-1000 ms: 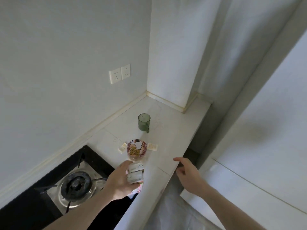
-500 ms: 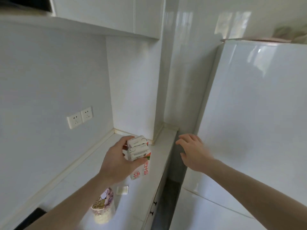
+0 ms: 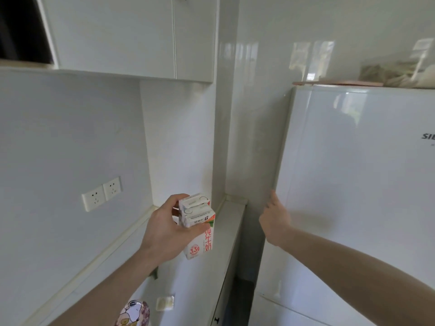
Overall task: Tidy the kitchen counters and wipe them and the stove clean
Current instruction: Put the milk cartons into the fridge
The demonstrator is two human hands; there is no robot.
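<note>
Head view: two small milk cartons (image 3: 197, 217) are being held side by side in the left hand (image 3: 168, 228), fingers and thumb being wrapped around the pair so both can be carried at once. They are being kept upright and raised above the tabletop (image 3: 202, 274), just in front of the corner where the wall meets the tall pillar. The right hand (image 3: 275, 216) is being pressed against the left edge of the fridge door (image 3: 348, 184), fingers reaching round that edge; whether they are being curled behind it cannot be told, since the fingertips are hidden by the door. Judging by this placement, the door is being readied for pulling so that the cartons can be put away cold, which would serve the tidying part of the task. Wiping is not yet being attempted. Lower on the tabletop, a cup with a cartoon dog lid (image 3: 133, 314) and a small pale packet (image 3: 164, 303) are being left for later. A double wall socket (image 3: 101, 194) is being seen on the left wall, beneath closed upper cabinets (image 3: 131, 36).
</note>
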